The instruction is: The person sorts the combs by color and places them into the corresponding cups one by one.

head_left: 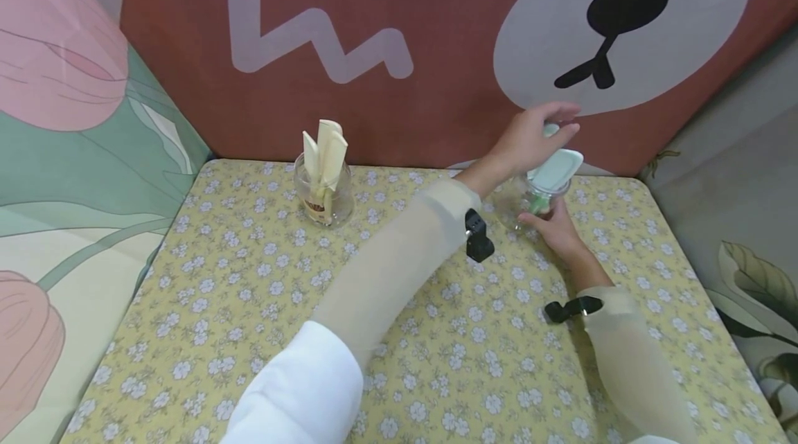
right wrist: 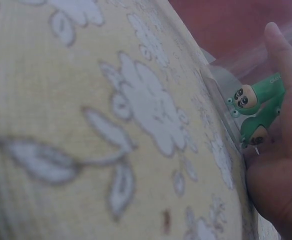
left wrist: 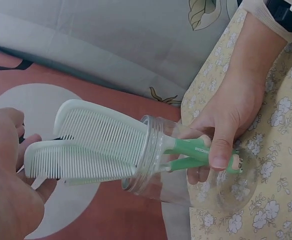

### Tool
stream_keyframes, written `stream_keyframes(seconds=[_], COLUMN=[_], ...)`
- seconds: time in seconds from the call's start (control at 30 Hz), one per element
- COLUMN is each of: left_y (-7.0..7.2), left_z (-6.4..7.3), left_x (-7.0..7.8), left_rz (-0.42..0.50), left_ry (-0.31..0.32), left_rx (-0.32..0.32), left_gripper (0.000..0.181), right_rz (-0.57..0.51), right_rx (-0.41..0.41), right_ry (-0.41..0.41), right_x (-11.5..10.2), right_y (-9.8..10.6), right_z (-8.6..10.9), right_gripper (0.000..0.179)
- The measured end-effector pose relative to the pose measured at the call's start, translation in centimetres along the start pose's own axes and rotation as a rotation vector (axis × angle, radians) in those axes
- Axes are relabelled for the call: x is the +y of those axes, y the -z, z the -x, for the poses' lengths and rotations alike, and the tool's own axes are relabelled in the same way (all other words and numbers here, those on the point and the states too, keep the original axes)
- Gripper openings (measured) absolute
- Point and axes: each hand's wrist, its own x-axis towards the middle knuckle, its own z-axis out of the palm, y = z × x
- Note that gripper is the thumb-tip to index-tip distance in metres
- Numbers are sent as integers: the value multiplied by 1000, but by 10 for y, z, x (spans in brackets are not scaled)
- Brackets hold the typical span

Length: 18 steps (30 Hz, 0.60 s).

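Two pale green combs with darker green, animal-headed handles stand handle-down in a clear jar (left wrist: 176, 192) on the right. My right hand (head_left: 557, 229) grips this jar low on its side, the thumb across the wall in the left wrist view. At the combs' toothed ends is my left hand (head_left: 536, 136). Its fingers lie around and partly behind the end of the nearer comb (left wrist: 81, 160); whether they pinch it is hidden. The other comb (left wrist: 103, 125) rises beside it. In the right wrist view, the handle ends (right wrist: 248, 100) show close to the jar's base.
A second clear jar (head_left: 341, 205) stands at the back left, holding several cream flat pieces (head_left: 333, 160). The yellow flowered tablecloth (head_left: 262, 291) covers the table. A reddish-brown fabric backdrop (head_left: 436, 111) rises right behind the back edge, with patterned cloths at both sides.
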Motion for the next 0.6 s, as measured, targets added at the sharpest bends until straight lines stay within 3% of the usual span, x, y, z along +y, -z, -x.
stream_keyframes(seconds=[0.33,0.5,0.6], left_y=[19,33,43], left_z=[8,15,24], left_x=[4,13,20], left_rz=[19,-124,-245], left_ry=[-3,-52,-103], left_rx=[-42,-132,-192], left_gripper=[43,46,47], right_rz=[18,-20,16], right_rx=[-10,-20,-55], right_ry=[25,23,33], right_x=[4,3,4], right_y=[-1,1,6], right_z=[-2,-2,-2], right_gripper=[87,87,87])
